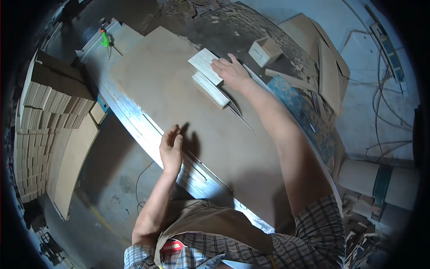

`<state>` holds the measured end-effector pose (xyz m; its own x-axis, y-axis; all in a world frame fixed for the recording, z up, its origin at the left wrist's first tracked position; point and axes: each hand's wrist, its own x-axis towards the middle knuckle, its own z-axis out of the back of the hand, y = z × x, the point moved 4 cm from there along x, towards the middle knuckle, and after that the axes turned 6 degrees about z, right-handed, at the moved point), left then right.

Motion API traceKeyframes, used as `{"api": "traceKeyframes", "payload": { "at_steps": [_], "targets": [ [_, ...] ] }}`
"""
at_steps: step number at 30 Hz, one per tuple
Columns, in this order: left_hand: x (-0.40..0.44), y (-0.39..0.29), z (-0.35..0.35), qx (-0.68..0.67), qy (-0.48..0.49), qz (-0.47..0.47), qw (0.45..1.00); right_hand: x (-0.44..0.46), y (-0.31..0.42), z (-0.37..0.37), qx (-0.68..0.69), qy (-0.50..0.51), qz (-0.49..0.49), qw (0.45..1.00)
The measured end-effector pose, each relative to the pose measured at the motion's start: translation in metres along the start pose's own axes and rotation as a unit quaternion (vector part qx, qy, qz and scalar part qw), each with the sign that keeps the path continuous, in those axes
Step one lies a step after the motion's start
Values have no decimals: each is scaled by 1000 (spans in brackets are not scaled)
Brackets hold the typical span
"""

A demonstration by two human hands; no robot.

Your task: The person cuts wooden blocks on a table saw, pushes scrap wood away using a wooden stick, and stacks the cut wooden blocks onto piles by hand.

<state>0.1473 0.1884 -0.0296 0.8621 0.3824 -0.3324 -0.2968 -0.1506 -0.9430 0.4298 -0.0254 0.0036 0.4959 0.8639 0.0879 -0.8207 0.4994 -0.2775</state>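
My right hand (230,73) lies with its fingers stretched over the right edge of a pale flat wooden piece (204,63), its thumb apart from the other fingers. Just below that piece sits a narrow stack of pale strips (209,91), slightly offset from it. A thin dark rod (242,119) sticks out from near the stack's lower end. Over the near left edge of the brown board (228,152) hovers my left hand (171,150), fingers loosely bent and apart, with nothing visible in it.
A green-handled tool (105,39) lies at the table's far left corner. Tall stacks of wooden strips (53,105) stand at left. Beyond my right hand are a small wooden box (265,51) and a dusty dark surface (233,27). Metal rails (134,123) edge the table.
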Motion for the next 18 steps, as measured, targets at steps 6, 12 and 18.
{"api": "traceKeyframes", "payload": {
  "at_steps": [6,12,18],
  "targets": [
    [28,-25,49,-25,-28,-7,999,140,-26,-3,18,83,11,996],
    [111,-26,78,-49,-64,-9,997,232,28,6,47,102,42,993],
    [189,-59,95,-62,-115,49,990,233,136,37,118,74,68,988]
  ]
}}
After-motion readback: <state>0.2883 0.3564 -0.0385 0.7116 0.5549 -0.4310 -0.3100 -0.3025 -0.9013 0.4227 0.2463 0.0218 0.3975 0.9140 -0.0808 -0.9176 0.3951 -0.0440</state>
